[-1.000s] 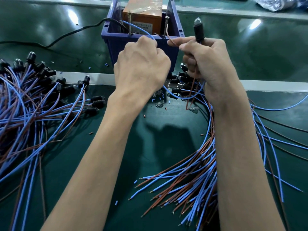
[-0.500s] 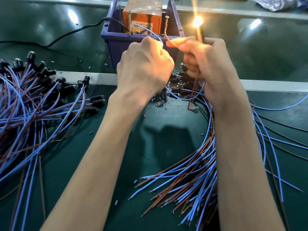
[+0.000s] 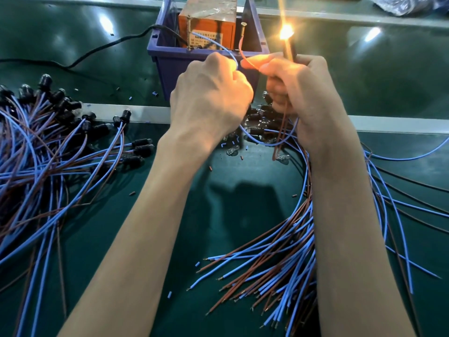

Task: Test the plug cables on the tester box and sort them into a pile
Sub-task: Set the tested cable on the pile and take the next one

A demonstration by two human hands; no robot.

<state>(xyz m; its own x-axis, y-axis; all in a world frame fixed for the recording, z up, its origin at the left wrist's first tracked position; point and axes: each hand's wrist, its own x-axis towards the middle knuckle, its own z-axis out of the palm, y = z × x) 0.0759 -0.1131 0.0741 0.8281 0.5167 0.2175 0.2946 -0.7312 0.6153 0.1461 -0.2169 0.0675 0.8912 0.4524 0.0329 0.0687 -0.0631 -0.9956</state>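
The orange tester box sits in a blue bin at the top centre, with two upright screws as contacts. My left hand pinches the blue wire, whose end touches the left screw. My right hand grips the black plug cable upright and pinches its brown wire against the right screw. The bulb at the plug's tip glows bright orange.
A pile of plug cables lies on the left of the green mat. A second bundle of blue and brown cables fans out under my right forearm. A black power cord runs left from the bin. Small wire offcuts litter the mat.
One second ago the bulb was dark with the wires just short of the screws. Both wire ends then met the screws and the bulb lit; it stays lit now.
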